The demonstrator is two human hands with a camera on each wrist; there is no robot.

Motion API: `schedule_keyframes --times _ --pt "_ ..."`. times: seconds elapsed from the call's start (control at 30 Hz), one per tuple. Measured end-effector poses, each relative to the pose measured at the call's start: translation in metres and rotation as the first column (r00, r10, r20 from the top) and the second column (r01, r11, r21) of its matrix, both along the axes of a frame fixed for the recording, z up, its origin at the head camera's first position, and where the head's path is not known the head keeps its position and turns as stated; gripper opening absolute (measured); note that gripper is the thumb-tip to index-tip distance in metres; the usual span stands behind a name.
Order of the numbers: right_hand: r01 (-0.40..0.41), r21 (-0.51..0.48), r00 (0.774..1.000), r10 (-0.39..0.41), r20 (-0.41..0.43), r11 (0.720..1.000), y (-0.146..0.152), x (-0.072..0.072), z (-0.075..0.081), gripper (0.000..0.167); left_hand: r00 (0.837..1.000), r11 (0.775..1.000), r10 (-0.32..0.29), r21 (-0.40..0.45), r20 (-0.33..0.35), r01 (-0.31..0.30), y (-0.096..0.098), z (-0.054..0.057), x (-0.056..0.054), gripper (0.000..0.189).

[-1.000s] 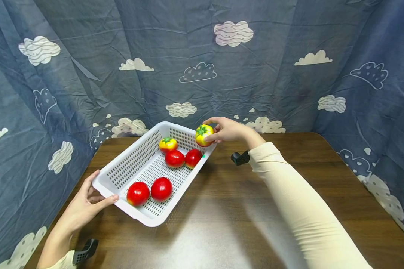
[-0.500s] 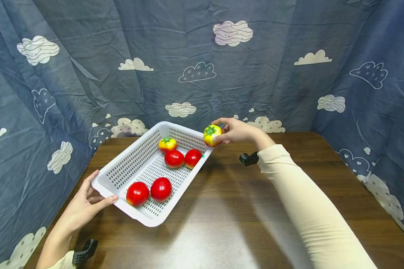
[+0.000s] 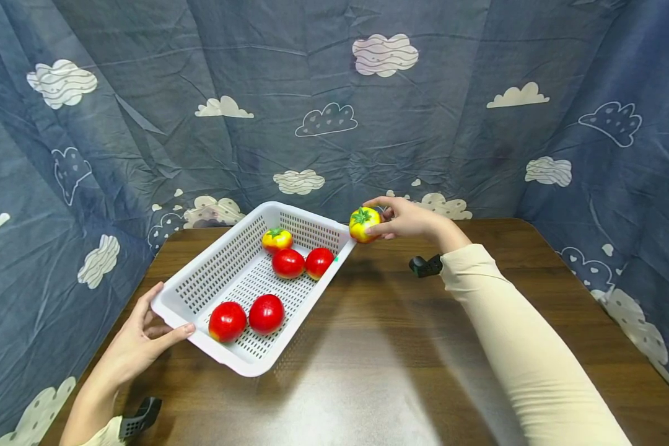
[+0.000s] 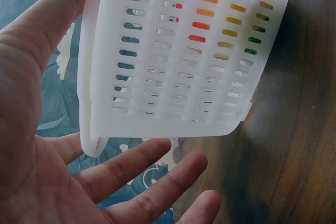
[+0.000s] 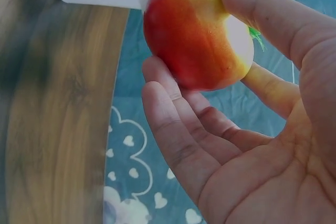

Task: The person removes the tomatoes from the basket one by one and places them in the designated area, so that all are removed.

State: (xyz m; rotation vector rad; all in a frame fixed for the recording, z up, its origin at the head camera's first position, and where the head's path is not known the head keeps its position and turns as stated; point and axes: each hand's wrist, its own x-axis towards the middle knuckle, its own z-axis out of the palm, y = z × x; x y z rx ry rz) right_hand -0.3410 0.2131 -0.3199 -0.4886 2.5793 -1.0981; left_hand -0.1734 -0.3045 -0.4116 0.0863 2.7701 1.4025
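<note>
My left hand (image 3: 136, 344) pinches the near left corner of a white perforated plastic basket (image 3: 201, 263), thumb over the rim and index finger at its outer side. In the left wrist view the other fingers spread below the basket wall (image 4: 163, 77). Several shiny red and yellow tomatoes lie inside, among them a yellow-topped tomato (image 3: 277, 240) with a green calyx and a red tomato (image 3: 267, 313) near the front. My right hand (image 3: 409, 222) holds another tomato (image 3: 364, 224), red below and yellow on top, just at the basket's far right corner. Thumb and fingers curl round this tomato (image 5: 194, 35).
A brown wooden table (image 3: 424, 371) extends below and to the right of the basket. Behind it and along both sides hangs a dark blue cloth (image 3: 424, 124) printed with white clouds. Each wrist wears a black strap-on device (image 3: 425, 266).
The right hand has carried its tomato rightward, from over the basket's far right corner to just beyond the rim. The left hand and basket have stayed nearly still.
</note>
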Motion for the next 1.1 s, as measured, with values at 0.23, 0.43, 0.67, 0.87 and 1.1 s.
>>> schedule_keyframes --times 0.23,0.43,0.67,0.87,1.1 --pt "0.001 0.006 1.000 -0.001 -0.007 1.000 0.014 0.004 -0.006 0.068 1.000 1.000 0.002 -0.010 0.003 -0.002 -0.001 -0.001 -0.001 0.114" --pt "-0.012 -0.008 1.000 0.012 -0.001 1.000 0.025 0.004 -0.017 0.069 1.000 1.000 0.007 -0.009 0.011 -0.007 -0.001 -0.001 -0.001 0.113" --pt "-0.026 -0.024 0.999 0.027 0.019 0.999 0.034 0.007 -0.032 0.069 1.000 1.000 0.006 -0.012 0.012 -0.006 0.000 -0.001 -0.001 0.113" --pt "-0.022 -0.016 0.999 0.022 0.024 1.000 0.040 0.009 -0.043 0.071 1.000 1.000 0.003 -0.010 -0.001 -0.003 0.000 -0.002 0.000 0.113" --pt "-0.009 -0.036 0.999 0.010 0.032 0.999 0.045 0.012 -0.055 0.068 1.000 1.000 0.003 -0.014 -0.011 -0.003 0.000 -0.002 -0.001 0.113"
